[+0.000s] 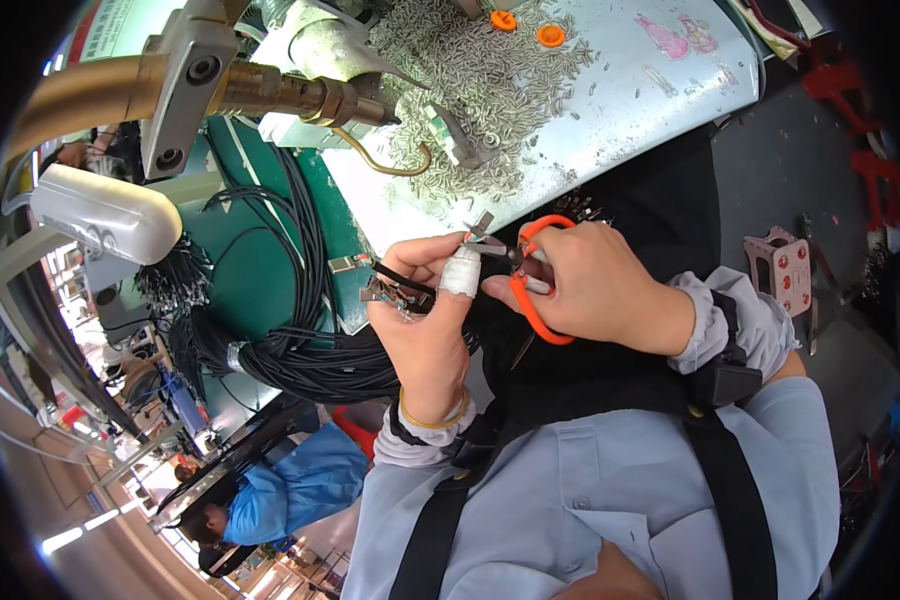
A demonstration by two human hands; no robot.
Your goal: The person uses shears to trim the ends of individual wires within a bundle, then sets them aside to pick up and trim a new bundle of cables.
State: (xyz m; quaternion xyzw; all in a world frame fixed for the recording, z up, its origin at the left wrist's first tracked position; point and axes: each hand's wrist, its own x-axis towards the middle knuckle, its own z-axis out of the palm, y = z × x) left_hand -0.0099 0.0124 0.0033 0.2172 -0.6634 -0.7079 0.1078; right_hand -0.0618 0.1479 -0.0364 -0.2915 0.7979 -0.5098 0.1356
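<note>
My left hand (420, 350), its thumb wrapped in white tape (460, 272), grips several thin black cables with metal plug ends. One metal connector (348, 263) sticks out on the left side of the fingers. Another small metal connector (483, 222) stands up above the taped thumb, pinched at the fingertips. My right hand (615, 290) is closed around pliers with orange handles (542, 322). The pliers' jaws point left and meet the connector at the left fingertips; whether they bite on it is too small to tell.
Ahead, a heap of small metal pieces (530, 85) covers part of a white tabletop (660, 105), beside two orange caps. A brass-coloured machine arm (100, 95) reaches in from the left. Black cable bundles (315, 368) lie left of my hands. A pink stool (780, 270) stands right; a person in blue (300, 485) sits lower left.
</note>
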